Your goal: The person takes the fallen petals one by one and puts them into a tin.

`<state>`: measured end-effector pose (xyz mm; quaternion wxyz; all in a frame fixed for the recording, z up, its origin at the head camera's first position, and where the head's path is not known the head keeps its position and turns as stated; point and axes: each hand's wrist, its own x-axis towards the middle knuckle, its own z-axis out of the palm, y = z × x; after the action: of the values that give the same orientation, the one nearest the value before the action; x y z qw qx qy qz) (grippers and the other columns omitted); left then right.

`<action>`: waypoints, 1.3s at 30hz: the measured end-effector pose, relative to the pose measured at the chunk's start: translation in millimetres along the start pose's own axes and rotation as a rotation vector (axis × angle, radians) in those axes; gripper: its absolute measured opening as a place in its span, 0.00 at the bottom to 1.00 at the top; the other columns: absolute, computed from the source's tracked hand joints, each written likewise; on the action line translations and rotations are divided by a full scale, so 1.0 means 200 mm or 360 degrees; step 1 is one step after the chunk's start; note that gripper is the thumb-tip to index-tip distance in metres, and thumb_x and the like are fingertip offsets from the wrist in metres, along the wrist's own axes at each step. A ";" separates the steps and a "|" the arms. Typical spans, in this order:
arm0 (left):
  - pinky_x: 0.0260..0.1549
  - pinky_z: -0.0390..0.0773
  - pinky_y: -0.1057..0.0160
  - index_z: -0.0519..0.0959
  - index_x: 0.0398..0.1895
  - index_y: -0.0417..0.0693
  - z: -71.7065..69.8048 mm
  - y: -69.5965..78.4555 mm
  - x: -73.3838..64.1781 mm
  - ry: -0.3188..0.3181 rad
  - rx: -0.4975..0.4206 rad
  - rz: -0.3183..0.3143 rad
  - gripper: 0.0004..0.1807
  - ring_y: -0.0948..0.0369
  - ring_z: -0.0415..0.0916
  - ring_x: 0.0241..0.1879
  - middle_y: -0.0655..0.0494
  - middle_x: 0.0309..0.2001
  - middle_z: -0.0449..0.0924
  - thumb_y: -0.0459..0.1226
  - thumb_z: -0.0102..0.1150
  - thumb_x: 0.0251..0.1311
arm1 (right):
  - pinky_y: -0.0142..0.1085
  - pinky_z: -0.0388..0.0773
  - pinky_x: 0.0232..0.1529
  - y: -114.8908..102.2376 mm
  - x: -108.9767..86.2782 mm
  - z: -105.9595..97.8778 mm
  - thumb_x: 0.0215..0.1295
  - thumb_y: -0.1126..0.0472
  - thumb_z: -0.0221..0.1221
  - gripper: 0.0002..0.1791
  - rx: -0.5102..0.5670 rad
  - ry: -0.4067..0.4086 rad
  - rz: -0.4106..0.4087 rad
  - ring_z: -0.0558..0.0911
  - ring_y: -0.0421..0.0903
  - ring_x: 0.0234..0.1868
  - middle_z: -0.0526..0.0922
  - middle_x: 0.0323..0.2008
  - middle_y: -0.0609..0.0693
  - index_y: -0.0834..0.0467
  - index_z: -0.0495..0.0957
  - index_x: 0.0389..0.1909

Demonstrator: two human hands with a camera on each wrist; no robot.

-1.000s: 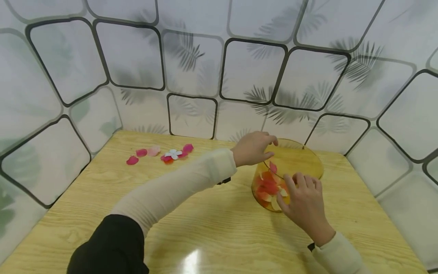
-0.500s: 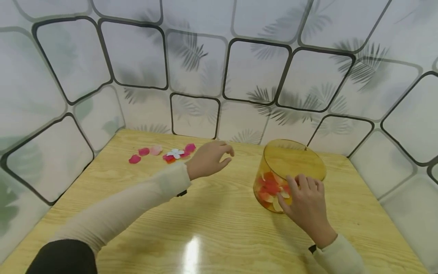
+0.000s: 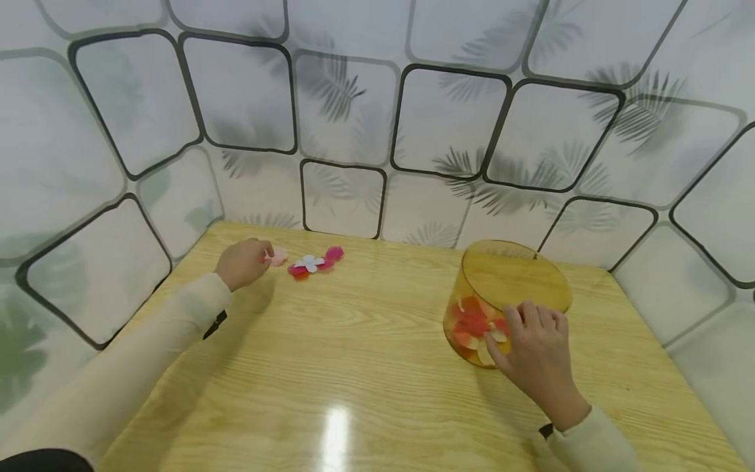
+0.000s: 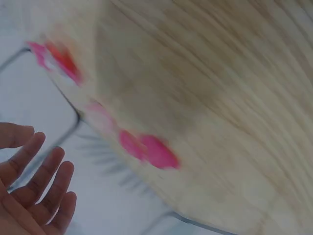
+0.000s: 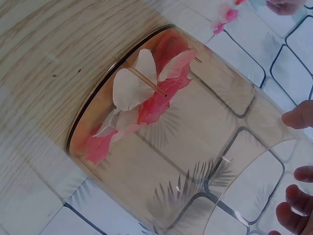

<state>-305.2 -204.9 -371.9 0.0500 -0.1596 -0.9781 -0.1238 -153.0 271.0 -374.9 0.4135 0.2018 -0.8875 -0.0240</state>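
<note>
My left hand (image 3: 243, 263) is over the left end of a row of petals, fingertips overlapping a pale pink petal (image 3: 276, 256). In the left wrist view its fingers (image 4: 49, 171) are relaxed and spread, with nothing between them. Two bright pink petals (image 4: 149, 149) show on the table there; the hand hides them in the head view. My right hand (image 3: 538, 357) is at the near rim of a clear amber cylindrical jar (image 3: 472, 288), fingers loosely bent and apart from the thumb. Red, pink and white petals (image 5: 151, 88) lie at the jar's bottom.
A white flower (image 3: 309, 263) lies on red and magenta petals (image 3: 333, 254) near the back edge of the wooden table (image 3: 354, 347). A pale patterned curtain (image 3: 348, 131) stands behind and along the sides. The jar is at the right.
My left hand has moved left from above the jar's opening, across the table, to the petals. The pink petal seen at the jar's mouth no longer shows there. My right hand has stayed at the rim.
</note>
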 end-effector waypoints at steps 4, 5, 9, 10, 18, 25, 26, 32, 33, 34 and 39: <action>0.36 0.78 0.47 0.78 0.42 0.35 0.01 -0.15 0.02 -0.0050 0.0019 0.0021 0.12 0.45 0.79 0.38 0.37 0.39 0.81 0.35 0.53 0.61 | 0.55 0.66 0.35 0.01 0.00 -0.01 0.66 0.38 0.35 0.32 -0.0009 0.0004 0.0001 0.69 0.58 0.26 0.69 0.25 0.59 0.64 0.70 0.32; 0.37 0.78 0.47 0.78 0.42 0.35 0.02 -0.18 0.03 -0.0069 0.0009 0.0037 0.12 0.44 0.78 0.39 0.36 0.40 0.80 0.35 0.55 0.60 | 0.55 0.66 0.35 0.01 0.00 -0.01 0.66 0.38 0.35 0.32 -0.0009 0.0003 0.0002 0.70 0.58 0.26 0.69 0.25 0.59 0.64 0.70 0.32; 0.41 0.76 0.46 0.77 0.42 0.35 0.05 -0.29 0.04 -0.0146 -0.0013 0.0121 0.12 0.44 0.77 0.41 0.36 0.40 0.79 0.32 0.59 0.55 | 0.55 0.66 0.36 0.01 0.00 -0.01 0.66 0.38 0.35 0.32 -0.0011 -0.0003 0.0007 0.70 0.59 0.26 0.69 0.25 0.59 0.64 0.70 0.32; 0.41 0.76 0.46 0.78 0.41 0.35 0.06 -0.32 0.04 -0.0161 -0.0009 0.0139 0.12 0.44 0.77 0.40 0.36 0.40 0.79 0.31 0.59 0.53 | 0.55 0.65 0.36 0.01 0.00 -0.01 0.65 0.38 0.35 0.31 -0.0010 0.0001 0.0007 0.70 0.59 0.26 0.69 0.25 0.59 0.64 0.69 0.31; 0.41 0.76 0.47 0.78 0.38 0.37 0.10 -0.38 0.02 -0.0272 0.0029 0.0119 0.11 0.46 0.77 0.39 0.40 0.37 0.80 0.31 0.64 0.51 | 0.54 0.65 0.35 0.01 -0.01 0.00 0.65 0.39 0.35 0.31 0.0000 0.0018 0.0004 0.69 0.58 0.26 0.69 0.24 0.59 0.64 0.69 0.31; 0.35 0.76 0.51 0.78 0.35 0.40 0.10 -0.41 0.02 -0.0263 0.0014 0.0100 0.07 0.52 0.77 0.33 0.46 0.32 0.80 0.30 0.61 0.52 | 0.54 0.64 0.36 0.01 -0.01 -0.01 0.65 0.38 0.35 0.31 -0.0010 -0.0035 0.0009 0.70 0.59 0.27 0.69 0.25 0.59 0.64 0.70 0.32; 0.34 0.76 0.51 0.78 0.34 0.41 0.10 -0.41 0.02 -0.0258 0.0012 0.0101 0.06 0.53 0.77 0.32 0.47 0.31 0.80 0.30 0.61 0.52 | 0.54 0.65 0.36 0.01 -0.01 -0.01 0.65 0.38 0.36 0.31 -0.0014 -0.0041 0.0011 0.70 0.59 0.27 0.70 0.25 0.59 0.64 0.70 0.32; 0.30 0.76 0.54 0.78 0.30 0.43 0.09 -0.40 0.02 -0.0236 0.0028 0.0097 0.03 0.57 0.76 0.28 0.50 0.28 0.81 0.30 0.60 0.52 | 0.54 0.65 0.37 0.01 -0.01 -0.01 0.65 0.40 0.37 0.30 -0.0011 -0.0059 0.0019 0.70 0.58 0.28 0.70 0.26 0.59 0.63 0.70 0.33; 0.29 0.75 0.55 0.78 0.31 0.44 0.09 -0.40 0.02 -0.0234 0.0030 0.0092 0.03 0.57 0.76 0.28 0.50 0.27 0.80 0.31 0.60 0.53 | 0.54 0.65 0.37 0.01 -0.01 -0.01 0.65 0.40 0.37 0.30 -0.0008 -0.0060 0.0020 0.70 0.58 0.28 0.70 0.26 0.59 0.64 0.70 0.33; 0.28 0.75 0.55 0.78 0.31 0.43 0.09 -0.40 0.02 -0.0234 0.0027 0.0082 0.03 0.57 0.75 0.27 0.50 0.27 0.80 0.31 0.59 0.53 | 0.54 0.65 0.38 0.01 -0.01 -0.01 0.65 0.40 0.37 0.29 -0.0008 -0.0061 0.0021 0.70 0.58 0.28 0.70 0.26 0.59 0.64 0.70 0.33; 0.27 0.74 0.58 0.78 0.33 0.42 0.09 -0.41 0.02 -0.0266 0.0003 0.0036 0.04 0.59 0.74 0.26 0.49 0.28 0.81 0.32 0.57 0.54 | 0.54 0.65 0.37 0.00 -0.01 -0.01 0.65 0.39 0.36 0.30 -0.0005 -0.0059 0.0022 0.70 0.58 0.28 0.70 0.26 0.59 0.64 0.70 0.32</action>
<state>-336.6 -274.4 -407.7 -0.0303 -0.1805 -0.9771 -0.1085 -151.7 271.8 -374.9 0.3974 0.1946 -0.8964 -0.0262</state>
